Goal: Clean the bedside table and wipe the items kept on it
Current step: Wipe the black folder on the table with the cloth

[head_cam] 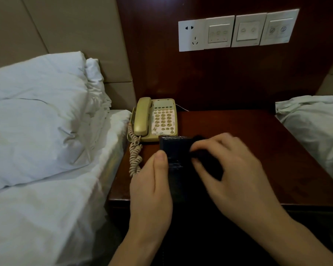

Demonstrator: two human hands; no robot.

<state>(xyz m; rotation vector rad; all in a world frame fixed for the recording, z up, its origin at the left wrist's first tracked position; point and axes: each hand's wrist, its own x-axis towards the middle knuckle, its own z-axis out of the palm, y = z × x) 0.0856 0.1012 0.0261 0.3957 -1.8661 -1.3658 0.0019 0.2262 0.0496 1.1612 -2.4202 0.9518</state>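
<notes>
Both hands on a flat dark rectangular case [172,150]

The left hand [152,187] grips the case's left edge, thumb on top; the right hand [231,169], blurred, pinches a dark cloth [200,152] against it, above the red-brown wooden counter [258,141].

The right hand [229,162] is motion-blurred over a dark item [173,150] whose lower part both hands hide, what its fingers hold cannot be told, and at 3 o'clock white bedding [315,120] runs off-frame.
</notes>
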